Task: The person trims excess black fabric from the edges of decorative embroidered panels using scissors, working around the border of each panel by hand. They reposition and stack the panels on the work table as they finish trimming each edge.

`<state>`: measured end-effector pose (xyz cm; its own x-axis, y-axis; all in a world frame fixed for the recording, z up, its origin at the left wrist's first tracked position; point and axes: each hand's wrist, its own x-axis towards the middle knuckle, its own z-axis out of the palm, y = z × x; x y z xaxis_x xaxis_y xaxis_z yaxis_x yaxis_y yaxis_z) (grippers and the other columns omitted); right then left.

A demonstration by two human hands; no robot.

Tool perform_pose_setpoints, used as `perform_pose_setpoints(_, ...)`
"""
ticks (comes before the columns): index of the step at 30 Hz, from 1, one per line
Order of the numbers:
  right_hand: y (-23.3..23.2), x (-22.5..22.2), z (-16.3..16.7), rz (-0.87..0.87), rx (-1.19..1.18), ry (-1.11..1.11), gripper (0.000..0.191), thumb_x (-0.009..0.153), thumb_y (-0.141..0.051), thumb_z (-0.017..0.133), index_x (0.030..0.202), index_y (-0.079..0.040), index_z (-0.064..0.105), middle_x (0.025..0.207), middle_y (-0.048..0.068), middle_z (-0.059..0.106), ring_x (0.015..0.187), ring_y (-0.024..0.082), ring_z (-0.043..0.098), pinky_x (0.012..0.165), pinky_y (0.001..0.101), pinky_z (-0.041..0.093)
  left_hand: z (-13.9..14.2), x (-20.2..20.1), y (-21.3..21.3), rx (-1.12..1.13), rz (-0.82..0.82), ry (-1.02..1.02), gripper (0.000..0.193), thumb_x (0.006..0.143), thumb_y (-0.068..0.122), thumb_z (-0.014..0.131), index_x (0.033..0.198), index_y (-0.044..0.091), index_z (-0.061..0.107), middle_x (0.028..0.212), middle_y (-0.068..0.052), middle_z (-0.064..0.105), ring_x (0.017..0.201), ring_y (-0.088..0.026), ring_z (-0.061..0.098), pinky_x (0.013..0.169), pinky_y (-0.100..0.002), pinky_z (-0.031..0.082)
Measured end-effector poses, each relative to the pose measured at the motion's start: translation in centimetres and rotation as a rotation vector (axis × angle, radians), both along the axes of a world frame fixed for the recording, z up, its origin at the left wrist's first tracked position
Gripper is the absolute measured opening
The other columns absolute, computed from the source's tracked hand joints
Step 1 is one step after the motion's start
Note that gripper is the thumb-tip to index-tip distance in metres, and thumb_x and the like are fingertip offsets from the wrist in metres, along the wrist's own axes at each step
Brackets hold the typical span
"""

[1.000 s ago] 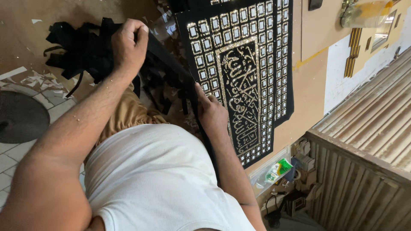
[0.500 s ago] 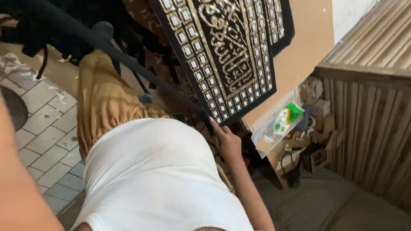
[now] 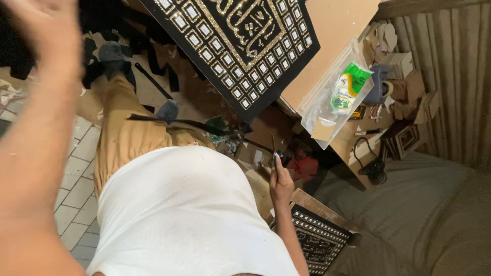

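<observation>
My left hand [image 3: 43, 36] is raised at the upper left, blurred, fingers apart with nothing in it. My right hand [image 3: 281, 183] hangs low by my right hip and grips a thin dark tool [image 3: 273, 151] that points upward. A large black cloth with gold embroidery and rows of small squares [image 3: 240, 46] lies on a tan board [image 3: 332, 30] at the top. A smaller black and gold panel in a wooden frame [image 3: 319, 240] leans just below my right hand. My white shirt and tan trousers fill the lower middle.
A clear plastic bag with a green and white packet [image 3: 340, 94] lies on the board's edge. Black fabric offcuts [image 3: 153, 84] litter the floor by my feet. A cluttered low shelf with cables [image 3: 376, 168] and a grey cushion [image 3: 409, 204] are on the right.
My left hand let go of the black fabric bundle and rose in front of the camera. My right hand left the embroidered cloth and dropped to my side. The view swung down and right.
</observation>
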<state>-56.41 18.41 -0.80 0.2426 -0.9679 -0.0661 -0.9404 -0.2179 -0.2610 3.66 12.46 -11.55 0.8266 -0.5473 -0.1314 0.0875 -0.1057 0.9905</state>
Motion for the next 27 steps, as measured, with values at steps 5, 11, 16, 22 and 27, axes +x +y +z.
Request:
perform_pose_setpoints(5, 1.7, 3.4, -1.8, -0.082, -0.083, -0.196, 0.046, 0.101, -0.007, 0.062, 0.147, -0.009, 0.058, 0.093, 0.015, 0.068, 0.078, 0.029, 0.067, 0.070, 0.0376, 0.053, 0.0, -19.6, -3.8, 0.034, -0.273, 0.048, 0.134, 0.094, 0.004, 0.089, 0.162, 0.031, -0.024, 0.145, -0.034, 0.044, 0.116, -0.034, 0.065, 0.089, -0.041, 0.060)
perform_pose_setpoints(11, 4.3, 6.0, -2.2, -0.162, -0.049, -0.183, 0.045, 0.099, -0.010, 0.065, 0.144, -0.008, 0.060, 0.087, 0.014, 0.069, 0.068, 0.028, 0.064, 0.063, 0.0376, 0.051, 1.4, -21.1, -5.0, -0.067, -0.536, 0.312, 0.126, 0.096, -0.005, 0.069, 0.152, 0.031, -0.038, 0.150, -0.021, 0.058, 0.101, -0.022, 0.076, 0.072, -0.034, 0.065)
perform_pose_setpoints(16, 3.2, 8.9, -1.7, -0.139, -0.136, -0.266, 0.044, 0.102, -0.011, 0.063, 0.145, -0.005, 0.058, 0.097, 0.014, 0.072, 0.076, 0.025, 0.067, 0.066, 0.0358, 0.053, 1.6, -6.8, -7.9, 0.232, -0.912, 0.206, 0.118, 0.095, 0.000, 0.072, 0.165, 0.027, -0.018, 0.092, -0.015, 0.073, 0.071, -0.020, 0.070, 0.053, -0.037, 0.054)
perform_pose_setpoints(22, -2.7, 16.9, 0.3, -0.039, -0.202, -0.291, 0.042, 0.103, -0.005, 0.063, 0.144, 0.000, 0.058, 0.097, 0.015, 0.071, 0.080, 0.024, 0.068, 0.071, 0.0357, 0.054, 2.3, 5.0, -9.3, 0.036, -0.536, -0.488, 0.029, 0.101, 0.013, 0.086, 0.126, 0.002, 0.075, 0.099, -0.010, 0.074, 0.090, -0.015, 0.067, 0.075, -0.034, 0.055)
perform_pose_setpoints(27, -8.7, 25.6, 1.9, 0.090, -0.210, -0.382, 0.041, 0.101, 0.000, 0.064, 0.142, 0.002, 0.058, 0.097, 0.014, 0.071, 0.086, 0.022, 0.073, 0.077, 0.0329, 0.057, 2.9, 10.9, -8.1, 0.065, -0.418, -0.199, 0.026, 0.100, 0.016, 0.082, 0.122, 0.004, 0.077, 0.101, -0.003, 0.075, 0.089, -0.010, 0.068, 0.079, -0.030, 0.055)
